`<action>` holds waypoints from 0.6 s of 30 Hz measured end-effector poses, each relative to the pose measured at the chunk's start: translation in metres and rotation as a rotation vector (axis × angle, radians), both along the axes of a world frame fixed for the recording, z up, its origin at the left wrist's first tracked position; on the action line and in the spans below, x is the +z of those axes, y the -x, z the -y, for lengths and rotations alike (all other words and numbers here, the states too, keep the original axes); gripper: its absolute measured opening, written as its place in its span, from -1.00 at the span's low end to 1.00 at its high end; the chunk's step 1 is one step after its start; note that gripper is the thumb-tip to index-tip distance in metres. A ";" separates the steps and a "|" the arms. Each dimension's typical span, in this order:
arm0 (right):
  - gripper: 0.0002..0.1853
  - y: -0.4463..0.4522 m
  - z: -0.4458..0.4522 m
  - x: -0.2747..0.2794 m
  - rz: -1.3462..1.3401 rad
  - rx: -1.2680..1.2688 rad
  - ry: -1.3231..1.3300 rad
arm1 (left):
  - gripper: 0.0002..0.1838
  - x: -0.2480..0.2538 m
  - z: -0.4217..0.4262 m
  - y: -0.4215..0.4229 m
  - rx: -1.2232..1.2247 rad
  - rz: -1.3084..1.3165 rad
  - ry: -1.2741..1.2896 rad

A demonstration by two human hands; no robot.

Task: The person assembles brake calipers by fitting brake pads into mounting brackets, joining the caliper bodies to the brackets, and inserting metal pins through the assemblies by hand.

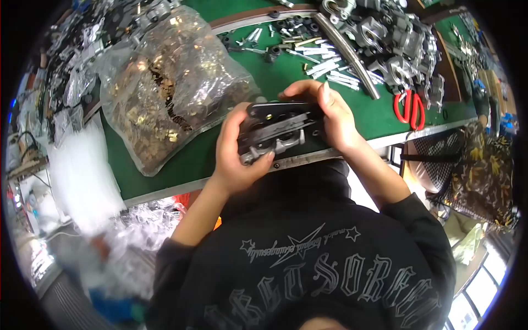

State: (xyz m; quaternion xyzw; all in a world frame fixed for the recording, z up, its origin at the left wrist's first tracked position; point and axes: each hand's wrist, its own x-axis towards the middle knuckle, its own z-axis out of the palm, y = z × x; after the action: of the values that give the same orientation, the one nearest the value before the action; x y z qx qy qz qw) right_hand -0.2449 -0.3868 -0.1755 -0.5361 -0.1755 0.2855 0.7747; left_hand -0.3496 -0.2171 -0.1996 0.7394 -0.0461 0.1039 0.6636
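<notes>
Over the table's front edge I hold a flat black metal assembly (278, 127) with a silver cast bracket (287, 144) on its lower side. My left hand (236, 151) is closed around its left end, the thumb lying on the silver bracket. My right hand (336, 118) is closed about the right end. Its thumb points up, and its curled fingers are partly hidden behind the black part. The exact kind of assembly cannot be made out.
A clear plastic bag (190, 60) of small brass-coloured pieces lies left on the green table (269, 71). Behind are silver pins (324, 67), a long metal rod (346, 55) and heaped silver castings (379, 33). Red-handled pliers (408, 110) lie right; white plastic sleeves (82, 170) hang left.
</notes>
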 end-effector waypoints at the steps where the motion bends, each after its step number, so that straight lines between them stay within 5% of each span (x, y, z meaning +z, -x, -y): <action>1: -0.55 -0.002 -0.003 -0.003 0.005 -0.057 -0.106 | -0.23 -0.005 -0.005 -0.003 -0.014 0.053 -0.043; 4: -0.78 -0.003 -0.014 0.009 0.043 -0.203 -0.046 | -0.22 0.005 -0.015 -0.009 -0.063 -0.048 -0.252; 9: -0.77 -0.015 -0.021 -0.010 0.184 -0.353 0.059 | -0.18 0.026 -0.019 -0.017 -0.078 -0.144 -0.243; 12: -0.77 -0.009 -0.023 -0.010 0.142 -0.406 0.057 | -0.18 0.047 -0.022 -0.017 0.034 0.040 -0.716; 14: -0.77 -0.009 -0.021 -0.013 0.109 -0.401 0.049 | -0.44 0.062 -0.017 -0.017 0.203 0.261 -0.838; 18: -0.76 -0.006 -0.020 -0.013 0.127 -0.375 0.018 | -0.71 0.083 0.004 -0.031 -0.054 0.349 -1.105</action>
State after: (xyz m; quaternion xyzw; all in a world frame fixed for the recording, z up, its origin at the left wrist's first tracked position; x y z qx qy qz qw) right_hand -0.2385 -0.3670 -0.1884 -0.5833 -0.1183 0.1034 0.7969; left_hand -0.3188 -0.2210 -0.1169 0.9467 -0.2208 0.1678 0.1639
